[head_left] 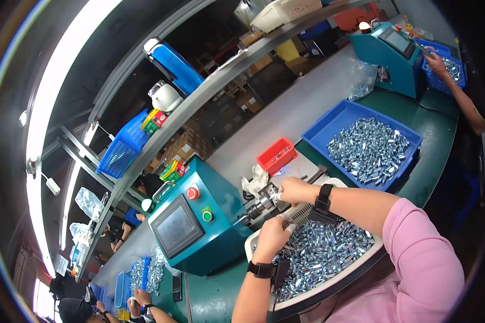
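My right hand (298,191) is at the metal clamping fixture (271,195) beside the machine's spindle (255,209). Its fingers are closed, and whatever they pinch is hidden. Lower and to the left, my left hand (273,235) is over the near rim of a cream basket (251,248), fingers curled together with white covering on the tips. I cannot make out what lies between them. Small shiny metal cylinders (328,250) fill the basket below both wrists. The teal machine (221,185) with a screen, a red button and a green button stands left of my hands.
Behind the fixture sit a small red bin (276,155) and a crumpled white glove (255,182). A blue tray (320,134) of metal cylinders lies right. A shelf (199,89) runs overhead. Co-workers' hands show at far right (437,64) and lower left (141,297).
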`<state>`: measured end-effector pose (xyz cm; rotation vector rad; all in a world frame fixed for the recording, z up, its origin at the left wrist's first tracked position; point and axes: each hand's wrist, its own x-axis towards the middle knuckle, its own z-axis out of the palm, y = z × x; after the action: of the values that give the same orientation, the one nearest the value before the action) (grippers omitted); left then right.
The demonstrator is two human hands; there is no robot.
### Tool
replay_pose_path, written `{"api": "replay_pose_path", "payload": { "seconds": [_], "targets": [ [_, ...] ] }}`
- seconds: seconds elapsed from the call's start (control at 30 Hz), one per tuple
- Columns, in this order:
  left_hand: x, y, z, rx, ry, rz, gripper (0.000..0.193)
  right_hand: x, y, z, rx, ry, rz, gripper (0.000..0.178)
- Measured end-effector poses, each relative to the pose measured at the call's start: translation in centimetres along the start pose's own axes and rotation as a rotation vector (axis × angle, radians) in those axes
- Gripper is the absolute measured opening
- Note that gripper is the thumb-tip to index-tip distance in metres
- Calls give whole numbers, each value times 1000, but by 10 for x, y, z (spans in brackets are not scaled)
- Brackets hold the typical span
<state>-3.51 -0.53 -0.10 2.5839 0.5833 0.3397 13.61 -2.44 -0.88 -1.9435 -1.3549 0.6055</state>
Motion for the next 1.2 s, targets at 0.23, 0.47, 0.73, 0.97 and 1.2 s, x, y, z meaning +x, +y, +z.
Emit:
{"api": "replay_pose_path", "payload": {
  "seconds": [0.23,0.47,0.73,0.97,1.2],
  "targets": [
    [4,-7,3,40,4,11,24,8,-22,2,-453,262,-97,29],
    [4,-10,3,24,61,48,25,24,-13,-25,-512,412,-55,29],
    [5,-14,3,-8,44,59,24,3,115,-120,-734,529,499,28],
    [7,-13,2,1,32,63,23,-1,30,-103,-419,507,221,39],
    [13,-6,-1,-106,250,87,20,11,-9,-19,202,454,-36,30]
  ]
}}
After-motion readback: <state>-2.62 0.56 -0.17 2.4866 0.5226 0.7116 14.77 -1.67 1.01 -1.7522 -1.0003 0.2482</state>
